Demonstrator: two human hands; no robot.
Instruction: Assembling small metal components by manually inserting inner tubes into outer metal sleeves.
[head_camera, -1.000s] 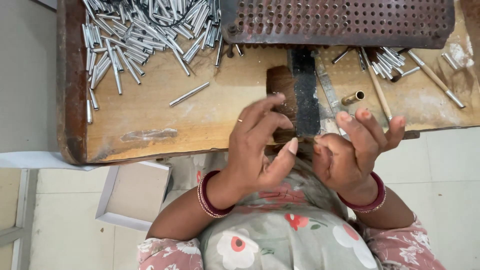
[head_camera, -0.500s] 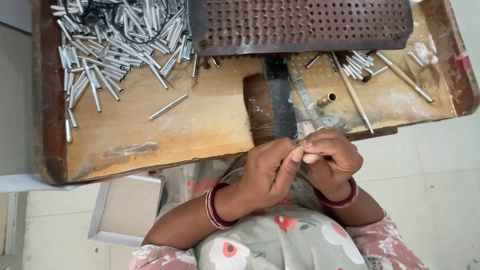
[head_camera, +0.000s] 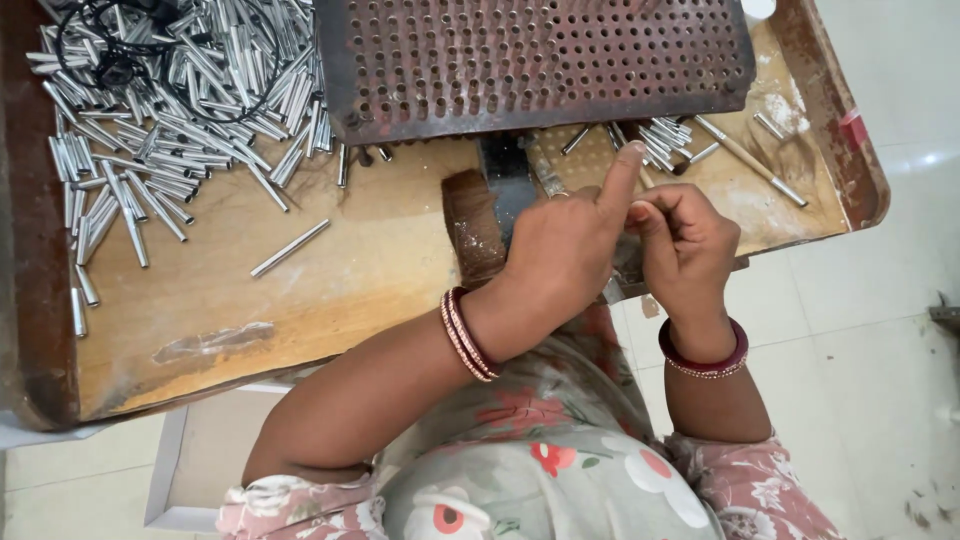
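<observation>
Hands meeting over the near edge of a worn wooden worktable (head_camera: 330, 300), just right of its middle. Left hand (head_camera: 565, 245) loosely curled, index finger stretched up toward the far side, fingertip close to the near rim of a rusty perforated metal plate (head_camera: 530, 60). Right hand (head_camera: 685, 240) bunched into a tight pinch against the left index finger; whatever sits between the fingertips too small to make out, so contents of the grip impossible to tell. Beaded bangles on the left wrist (head_camera: 465, 335), a dark red bangle on the right wrist (head_camera: 705, 355). Beneath the hands, a dark metal block (head_camera: 505, 175) set into a reddish wooden rest (head_camera: 470, 225). Large heap of short silver metal tubes (head_camera: 170, 90) spread across the far left of the table, under a loop of black cable (head_camera: 110, 50). One loose tube (head_camera: 290, 248) lying apart, between heap and hands. Smaller cluster of tubes (head_camera: 665, 140) at the far right, just beyond the right hand, beside a thin wooden-handled tool (head_camera: 750, 162). Pale tiled floor (head_camera: 880, 330) to the right.
</observation>
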